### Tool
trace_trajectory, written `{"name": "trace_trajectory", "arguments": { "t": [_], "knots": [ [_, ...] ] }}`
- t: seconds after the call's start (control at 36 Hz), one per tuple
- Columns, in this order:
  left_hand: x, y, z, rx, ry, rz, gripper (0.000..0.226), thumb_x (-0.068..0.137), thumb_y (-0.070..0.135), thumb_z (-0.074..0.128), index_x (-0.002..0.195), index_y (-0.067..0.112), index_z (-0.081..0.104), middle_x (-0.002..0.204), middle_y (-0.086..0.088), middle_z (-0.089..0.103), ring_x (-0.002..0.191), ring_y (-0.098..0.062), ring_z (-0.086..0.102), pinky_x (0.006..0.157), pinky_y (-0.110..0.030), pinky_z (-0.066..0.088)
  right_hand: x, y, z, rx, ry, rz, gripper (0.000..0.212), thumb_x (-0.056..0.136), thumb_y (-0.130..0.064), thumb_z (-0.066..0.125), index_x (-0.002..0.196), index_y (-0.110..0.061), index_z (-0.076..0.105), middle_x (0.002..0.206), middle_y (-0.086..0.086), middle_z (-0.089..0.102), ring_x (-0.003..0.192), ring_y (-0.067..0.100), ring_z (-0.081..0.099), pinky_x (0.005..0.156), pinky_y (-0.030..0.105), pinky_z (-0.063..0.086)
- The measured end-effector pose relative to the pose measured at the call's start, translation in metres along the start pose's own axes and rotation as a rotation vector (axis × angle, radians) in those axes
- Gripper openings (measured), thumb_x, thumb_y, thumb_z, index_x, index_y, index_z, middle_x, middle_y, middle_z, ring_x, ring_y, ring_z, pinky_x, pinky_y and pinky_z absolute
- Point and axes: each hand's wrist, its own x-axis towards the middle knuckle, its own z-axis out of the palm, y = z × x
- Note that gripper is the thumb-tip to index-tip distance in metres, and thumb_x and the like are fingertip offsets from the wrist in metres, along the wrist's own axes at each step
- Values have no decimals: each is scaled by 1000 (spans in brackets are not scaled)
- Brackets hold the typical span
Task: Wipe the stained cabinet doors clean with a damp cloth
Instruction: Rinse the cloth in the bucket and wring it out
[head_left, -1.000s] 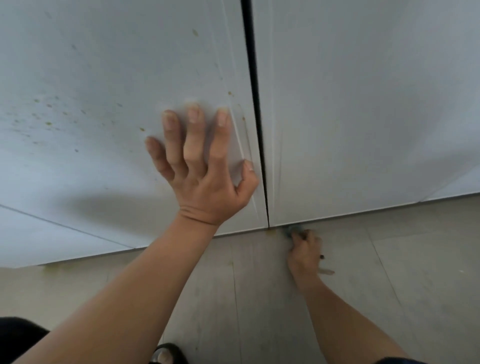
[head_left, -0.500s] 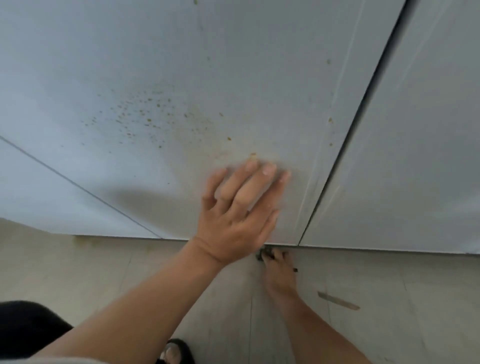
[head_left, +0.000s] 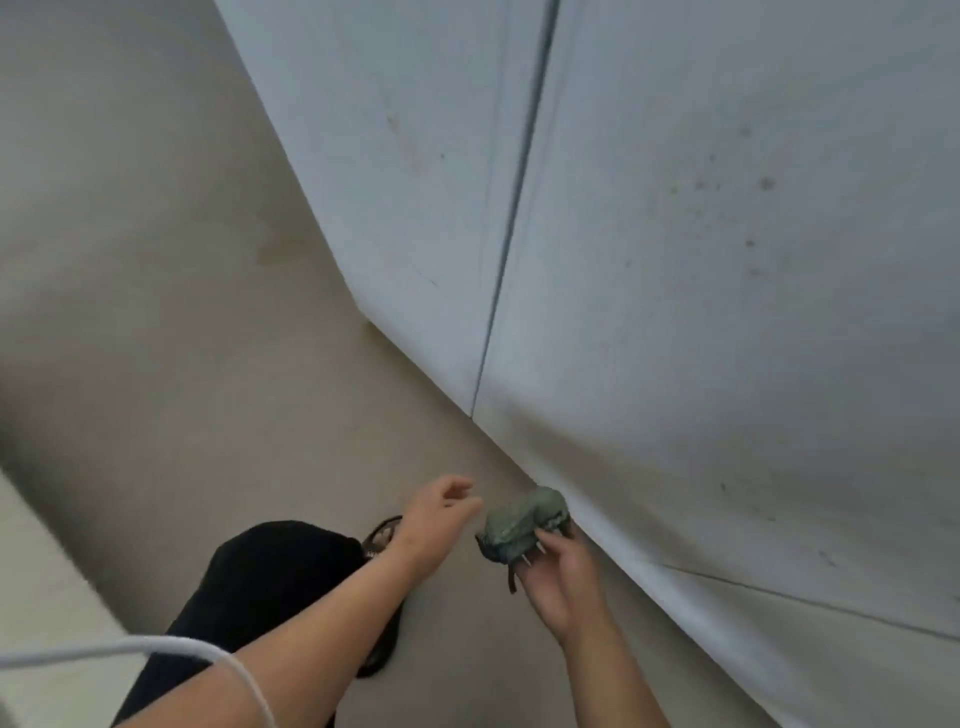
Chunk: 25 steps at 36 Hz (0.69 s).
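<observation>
The right hand (head_left: 563, 582) was clamped on the cloth (head_left: 522, 522) from below and behind, its fingers (head_left: 551, 538) curled into the near end of the wad, so that most of the green bundle stood out past the fingertips. The cloth was bunched into a lump, held low, just beside the bottom edge of the nearer cabinet door (head_left: 727, 260); whether it was touching the panel could not be told. It looked soft and limp, light even when damp, likely to sag or unroll if pinched by a corner, so a full grip round the middle of the wad, with a flat face left free for the door, seemed the sound hold. The left hand (head_left: 436, 514) hung just beside the cloth with its fingers loosely curled and nothing in them, apart from both cloth and door. The nearer door carried a scatter of dark specks (head_left: 766, 183) higher up, which suggested wiping remained to be done there. A thin dark gap (head_left: 511, 223) parted it from the farther door (head_left: 395, 130), which showed a faint smear. Below lay the pale floor (head_left: 182, 312), a black trouser leg (head_left: 260, 582), a sandal (head_left: 382, 535), and a white cord (head_left: 156, 647) across the lower corner.
</observation>
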Motion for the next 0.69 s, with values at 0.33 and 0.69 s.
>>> {"name": "trace_trajectory", "arguments": {
  "t": [0.33, 0.69],
  "knots": [
    [-188, 156, -231, -356, -52, -7, 28, 76, 37, 87, 95, 22, 74, 82, 2, 76, 81, -13, 67, 77, -32, 54, -223, -26, 307, -192, -256, 84, 49, 85, 10, 40, 130, 2, 55, 126, 32, 60, 117, 41, 59, 100, 47, 53],
    [-148, 231, -489, -814, -21, 8, 26, 95, -7, 64, 119, 1, 59, 107, -19, 73, 89, -30, 73, 75, -40, 62, -237, 30, 577, -499, -272, 17, 32, 99, -16, 58, 128, -2, 56, 127, 27, 62, 115, 33, 64, 95, 40, 54]
  ]
}}
